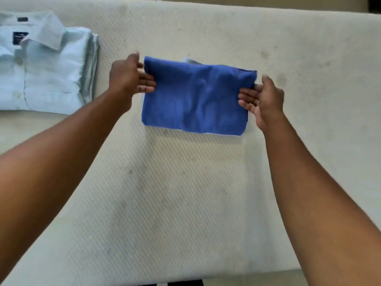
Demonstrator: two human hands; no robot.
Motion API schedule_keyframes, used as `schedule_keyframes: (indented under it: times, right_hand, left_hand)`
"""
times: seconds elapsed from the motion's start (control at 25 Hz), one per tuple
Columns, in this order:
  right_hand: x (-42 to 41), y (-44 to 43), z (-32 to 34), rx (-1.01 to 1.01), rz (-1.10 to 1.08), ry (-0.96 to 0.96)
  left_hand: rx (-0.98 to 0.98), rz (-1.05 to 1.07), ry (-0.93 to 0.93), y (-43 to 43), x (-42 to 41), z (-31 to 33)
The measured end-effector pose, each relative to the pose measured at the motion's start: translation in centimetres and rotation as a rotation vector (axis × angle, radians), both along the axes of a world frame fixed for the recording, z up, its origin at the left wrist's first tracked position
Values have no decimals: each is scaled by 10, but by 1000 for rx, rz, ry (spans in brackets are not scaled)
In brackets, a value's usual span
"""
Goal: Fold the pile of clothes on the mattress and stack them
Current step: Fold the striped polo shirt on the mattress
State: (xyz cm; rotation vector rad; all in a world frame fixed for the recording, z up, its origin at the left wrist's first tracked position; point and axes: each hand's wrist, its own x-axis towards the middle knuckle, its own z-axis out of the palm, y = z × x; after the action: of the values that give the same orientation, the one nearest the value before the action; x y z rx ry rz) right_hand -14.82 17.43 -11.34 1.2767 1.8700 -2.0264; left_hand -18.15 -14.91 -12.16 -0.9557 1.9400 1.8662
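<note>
A folded blue cloth (195, 96) with a pale underside showing at its edges lies in the middle of the cream mattress (185, 193). My left hand (125, 79) is at its left edge, straight fingers reaching to or slightly under the fabric, thumb raised off it. My right hand (263, 100) mirrors this at the right edge, straight fingers touching the cloth's side, thumb up. Whether the cloth rests on the mattress or is slightly lifted cannot be told. A folded light blue collared shirt (45, 65) sits on a stack at the far left.
The mattress's dimpled surface stretches around the cloth to the front and right. Its near edge runs along the bottom, with dark floor (185, 283) below. The mattress's far edge runs along the top.
</note>
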Motion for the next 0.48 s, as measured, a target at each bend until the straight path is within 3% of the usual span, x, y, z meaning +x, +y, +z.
schedule_keyframes:
  times: [0.04, 0.12, 0.2, 0.28, 0.36, 0.48]
  right_hand:
    - [-11, -3, -13, 42, -2, 2]
    - [-15, -15, -36, 281, 15, 43]
    - [6, -33, -46, 721, 140, 233]
    - [22, -53, -61, 1009, 429, 456]
    - [22, -68, -72, 1136, 783, 462]
    - [10, -58, -102, 1346, 1053, 265]
  left_hand:
    - [-60, 16, 23, 7, -5, -9]
    - [-357, -45, 174, 19, 5, -25]
    - [-666, -242, 422, 36, 36, -37]
    - [-819, -552, 590, 55, 61, -52]
    - [-993, -828, 593, 68, 63, -66]
    - [-1187, -934, 467, 61, 36, -92]
